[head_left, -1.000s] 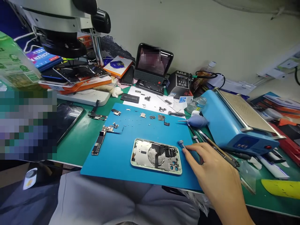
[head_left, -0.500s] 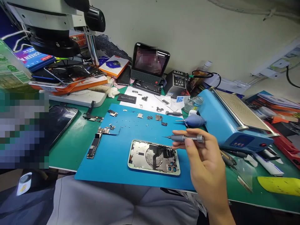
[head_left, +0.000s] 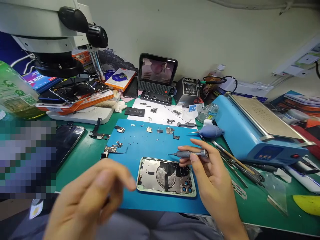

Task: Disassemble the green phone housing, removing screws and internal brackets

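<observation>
My right hand (head_left: 208, 180) grips a grey precision screwdriver (head_left: 185, 153), its thin tip pointing left. The tool is held above the top right part of an opened phone housing (head_left: 151, 180) with a pale green frame. The housing lies inside up on a blue mat (head_left: 132, 203), with black flex parts and camera rings at its right end. My left hand (head_left: 92, 196) is just left of the housing, index finger stretched toward its left edge. Nothing shows in it; its other fingers are partly curled. A logic board (head_left: 112, 149), partly covered by my left hand, lies on the mat.
Several tiny screws and small phone parts (head_left: 149, 129) lie along the mat's far side. Behind are white paper (head_left: 140, 120), a battery (head_left: 135, 111) and a smart display (head_left: 157, 71). A microscope (head_left: 57, 56) overhangs the left; a blue heating plate (head_left: 250, 140) and an air blower (head_left: 211, 131) stand right.
My left hand has come into view from below, beside the housing. My right hand, with the screwdriver, is slightly further left. The view has shifted a little.
</observation>
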`<action>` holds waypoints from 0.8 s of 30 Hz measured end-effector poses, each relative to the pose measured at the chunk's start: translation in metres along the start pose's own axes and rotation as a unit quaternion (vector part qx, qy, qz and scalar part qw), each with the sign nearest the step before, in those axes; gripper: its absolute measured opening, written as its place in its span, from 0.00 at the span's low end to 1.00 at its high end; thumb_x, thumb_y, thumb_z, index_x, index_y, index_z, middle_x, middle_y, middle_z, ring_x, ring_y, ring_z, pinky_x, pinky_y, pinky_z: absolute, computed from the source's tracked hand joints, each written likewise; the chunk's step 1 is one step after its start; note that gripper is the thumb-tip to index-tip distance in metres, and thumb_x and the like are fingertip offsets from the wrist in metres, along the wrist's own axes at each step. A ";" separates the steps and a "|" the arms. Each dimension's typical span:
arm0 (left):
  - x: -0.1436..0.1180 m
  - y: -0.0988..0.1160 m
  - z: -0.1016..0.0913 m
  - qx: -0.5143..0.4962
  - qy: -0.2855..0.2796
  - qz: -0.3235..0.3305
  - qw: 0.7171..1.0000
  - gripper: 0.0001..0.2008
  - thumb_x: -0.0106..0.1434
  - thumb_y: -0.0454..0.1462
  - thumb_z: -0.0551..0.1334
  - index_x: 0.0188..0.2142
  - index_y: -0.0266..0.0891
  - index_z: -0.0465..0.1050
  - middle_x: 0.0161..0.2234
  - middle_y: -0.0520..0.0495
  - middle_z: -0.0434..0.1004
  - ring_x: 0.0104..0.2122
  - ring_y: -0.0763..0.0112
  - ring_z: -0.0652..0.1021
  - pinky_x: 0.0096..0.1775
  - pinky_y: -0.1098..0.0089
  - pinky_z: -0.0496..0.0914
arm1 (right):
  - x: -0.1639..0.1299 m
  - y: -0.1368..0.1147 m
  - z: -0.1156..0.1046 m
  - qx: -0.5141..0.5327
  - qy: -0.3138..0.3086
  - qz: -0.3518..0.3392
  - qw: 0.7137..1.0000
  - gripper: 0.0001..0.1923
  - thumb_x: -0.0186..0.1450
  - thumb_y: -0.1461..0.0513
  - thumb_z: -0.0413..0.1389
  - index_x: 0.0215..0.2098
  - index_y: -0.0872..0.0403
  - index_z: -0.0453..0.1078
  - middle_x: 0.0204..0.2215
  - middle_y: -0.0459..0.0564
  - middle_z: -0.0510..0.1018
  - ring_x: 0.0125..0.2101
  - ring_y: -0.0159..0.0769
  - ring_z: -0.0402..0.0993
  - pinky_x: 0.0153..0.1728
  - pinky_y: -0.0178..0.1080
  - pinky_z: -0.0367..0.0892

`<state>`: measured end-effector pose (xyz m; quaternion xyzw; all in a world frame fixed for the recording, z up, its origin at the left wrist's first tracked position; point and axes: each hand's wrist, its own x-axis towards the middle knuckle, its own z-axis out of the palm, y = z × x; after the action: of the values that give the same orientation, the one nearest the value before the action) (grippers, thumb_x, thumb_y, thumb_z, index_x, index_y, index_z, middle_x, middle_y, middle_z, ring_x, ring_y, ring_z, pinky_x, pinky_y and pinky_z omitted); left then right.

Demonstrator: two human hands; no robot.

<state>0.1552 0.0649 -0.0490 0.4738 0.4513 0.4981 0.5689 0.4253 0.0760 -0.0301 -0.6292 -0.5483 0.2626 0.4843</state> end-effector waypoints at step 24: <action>0.053 0.011 0.066 0.083 -0.131 0.045 0.987 0.07 0.70 0.37 0.71 0.44 0.51 0.90 0.35 0.52 0.88 0.28 0.74 0.81 0.29 0.77 0.74 | 0.002 -0.018 0.010 0.303 0.090 0.089 0.945 0.28 0.69 0.55 0.68 0.65 0.43 0.71 0.39 0.48 0.84 0.28 0.33 0.77 0.28 0.35 0.79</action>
<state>0.2235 0.1128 -0.0307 0.6004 0.3914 0.4174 0.5587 0.4094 0.0802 -0.0178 -0.5204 -0.3386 0.4003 0.6740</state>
